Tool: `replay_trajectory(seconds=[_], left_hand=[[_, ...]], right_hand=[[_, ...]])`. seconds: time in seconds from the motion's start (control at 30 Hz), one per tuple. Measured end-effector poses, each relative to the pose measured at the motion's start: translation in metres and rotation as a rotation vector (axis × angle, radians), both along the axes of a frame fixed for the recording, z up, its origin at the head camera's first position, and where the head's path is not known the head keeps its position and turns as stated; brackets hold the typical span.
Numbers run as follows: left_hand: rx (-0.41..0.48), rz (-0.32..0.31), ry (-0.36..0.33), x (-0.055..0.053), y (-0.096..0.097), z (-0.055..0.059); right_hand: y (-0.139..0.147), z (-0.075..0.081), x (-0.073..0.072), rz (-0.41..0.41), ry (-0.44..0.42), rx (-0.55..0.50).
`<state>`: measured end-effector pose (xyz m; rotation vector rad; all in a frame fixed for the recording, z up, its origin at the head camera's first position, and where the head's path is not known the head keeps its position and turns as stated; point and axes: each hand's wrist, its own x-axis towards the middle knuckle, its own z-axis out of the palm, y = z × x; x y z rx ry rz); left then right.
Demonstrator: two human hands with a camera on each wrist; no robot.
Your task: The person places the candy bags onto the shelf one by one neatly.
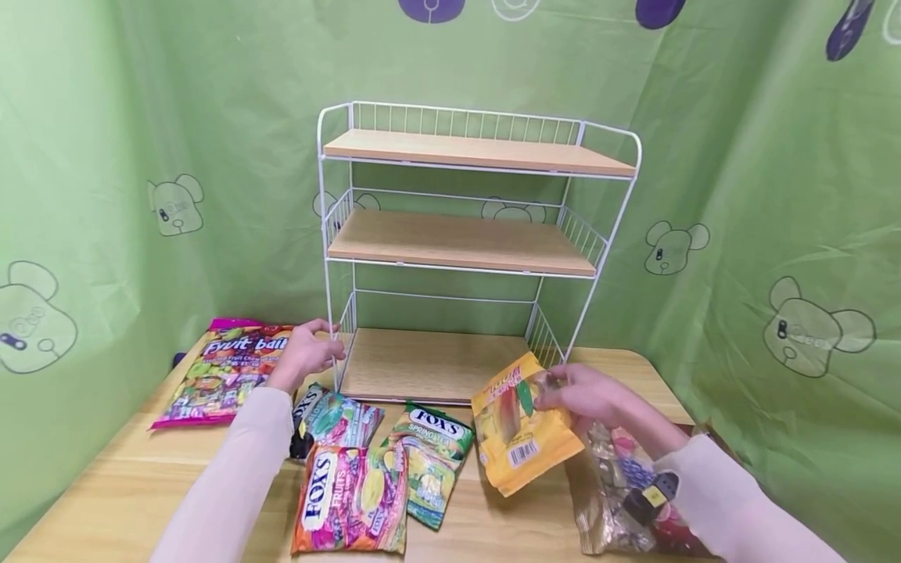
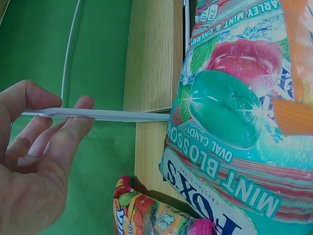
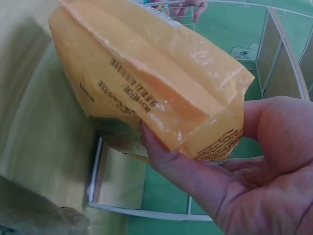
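Observation:
My right hand [image 1: 587, 395] grips a yellow snack bag [image 1: 517, 422] with fruit printed on its front, held tilted before the bottom board [image 1: 415, 360] of a white wire shelf rack. From the right wrist view, the bag's back seam [image 3: 161, 73] faces the camera, and thumb and fingers pinch one end of it. My left hand [image 1: 312, 353] is at the rack's front left post [image 1: 328, 297]; the left wrist view has its thumb and fingers [image 2: 73, 132] pinching that white post [image 2: 107, 115]. Below that hand lies a teal Fox's mint candy bag [image 1: 341, 422].
Nearby on the wooden table lie a pink Fox's fruits bag [image 1: 352, 500], a green Fox's bag [image 1: 431, 461], and a large fruit chews bag [image 1: 225, 375] at the left. A clear and gold candy bag [image 1: 612, 500] sits under my right forearm. Green cloth [image 1: 246, 156] surrounds the table.

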<state>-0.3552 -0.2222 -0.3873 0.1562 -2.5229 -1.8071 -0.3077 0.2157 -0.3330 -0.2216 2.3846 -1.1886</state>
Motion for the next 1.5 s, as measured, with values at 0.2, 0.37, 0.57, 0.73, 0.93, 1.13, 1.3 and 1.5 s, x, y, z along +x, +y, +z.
replay_trajectory(seconds=[0.2,0.37,0.57,0.73,0.93,1.13,1.3,1.5], left_hand=[[0.005,0.000,0.005,0.001,0.001,0.001],[0.000,0.006,0.002,0.001,0.001,0.001],[0.006,0.000,-0.001,0.001,0.002,0.000],[0.005,-0.001,0.000,0.001,0.002,-0.001],[0.012,-0.003,0.004,0.000,0.001,-0.002],[0.017,-0.013,0.006,0.000,0.001,-0.003],[0.016,-0.008,0.005,0.001,0.002,-0.003],[0.031,-0.006,0.019,0.000,0.001,-0.004]], right_hand=[[-0.010,0.017,0.001,0.017,0.022,-0.010],[-0.020,0.030,0.002,0.033,0.036,-0.026],[-0.030,0.046,0.002,0.048,0.044,-0.082],[-0.036,0.061,0.003,0.079,0.065,-0.087],[-0.043,0.081,0.007,0.118,0.065,-0.114],[-0.057,0.105,0.011,0.155,0.087,-0.119],[-0.065,0.126,0.009,0.167,0.062,-0.169],[-0.075,0.149,0.008,0.127,0.066,-0.208]])
